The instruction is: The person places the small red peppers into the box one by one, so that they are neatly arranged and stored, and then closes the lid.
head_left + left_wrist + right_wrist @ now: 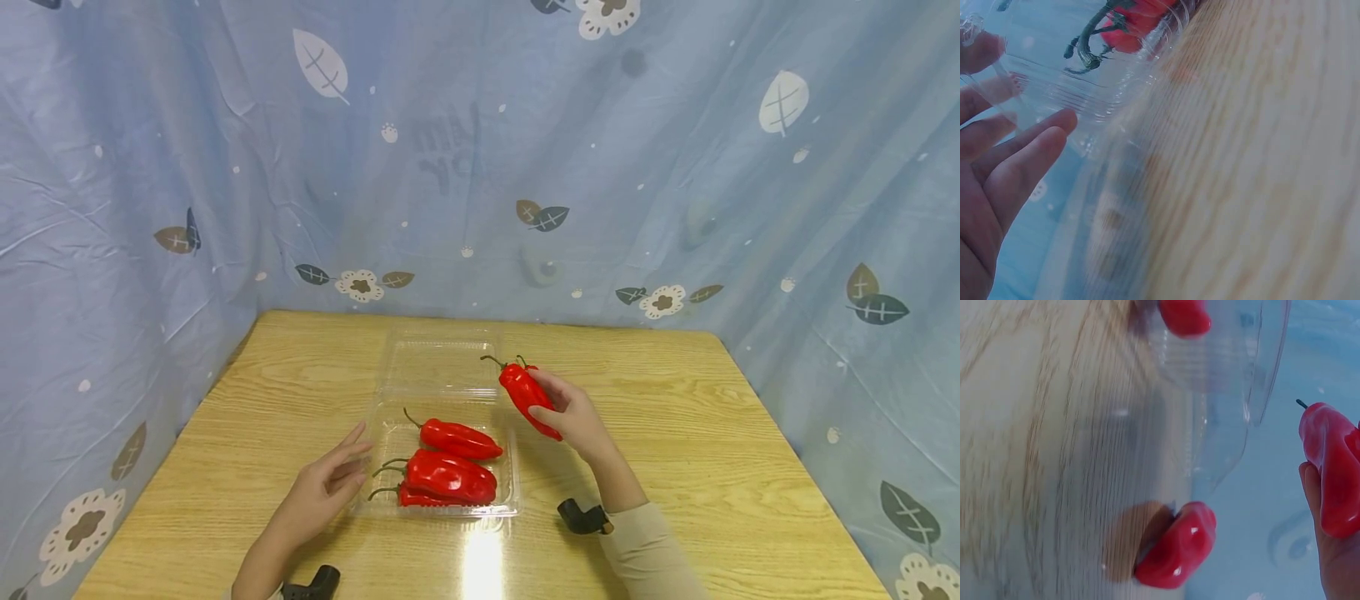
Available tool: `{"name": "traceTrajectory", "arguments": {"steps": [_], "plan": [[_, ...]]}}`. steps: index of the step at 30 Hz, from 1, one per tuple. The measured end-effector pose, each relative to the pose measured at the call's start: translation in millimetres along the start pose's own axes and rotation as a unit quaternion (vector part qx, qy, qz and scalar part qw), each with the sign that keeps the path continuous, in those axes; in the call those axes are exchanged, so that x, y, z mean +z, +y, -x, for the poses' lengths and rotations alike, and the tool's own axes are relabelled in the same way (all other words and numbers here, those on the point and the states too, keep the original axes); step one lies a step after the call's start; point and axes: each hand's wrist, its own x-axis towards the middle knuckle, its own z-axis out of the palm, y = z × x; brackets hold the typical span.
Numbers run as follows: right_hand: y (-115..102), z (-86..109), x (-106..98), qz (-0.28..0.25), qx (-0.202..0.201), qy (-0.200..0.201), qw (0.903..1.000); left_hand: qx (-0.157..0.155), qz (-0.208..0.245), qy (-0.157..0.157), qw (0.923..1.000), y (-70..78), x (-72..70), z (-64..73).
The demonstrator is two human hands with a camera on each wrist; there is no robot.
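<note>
My right hand holds a red pepper by its side, just right of the clear plastic clamshell box. A second red pepper lies on the table below that hand in the right wrist view; in the head view it is mostly hidden. Inside the box's near half lie several red peppers with green stems toward the left. The box's clear lid is folded back, away from me. At the box's left edge is my left hand, its fingers loosely extended right by the clear wall.
The box stands on a light wooden table. A blue patterned curtain surrounds the table at the back and both sides. Black wrist mounts stick out inward from each forearm.
</note>
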Motion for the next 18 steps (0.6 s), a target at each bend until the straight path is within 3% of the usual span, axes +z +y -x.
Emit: {"name": "traceTrajectory", "arguments": {"steps": [18], "plan": [[-3.8,-3.5,27.4,-0.006,-0.018,-0.074,0.9971,0.017,-0.006,0.007,0.9998,-0.4,-0.3,-0.6]]}}
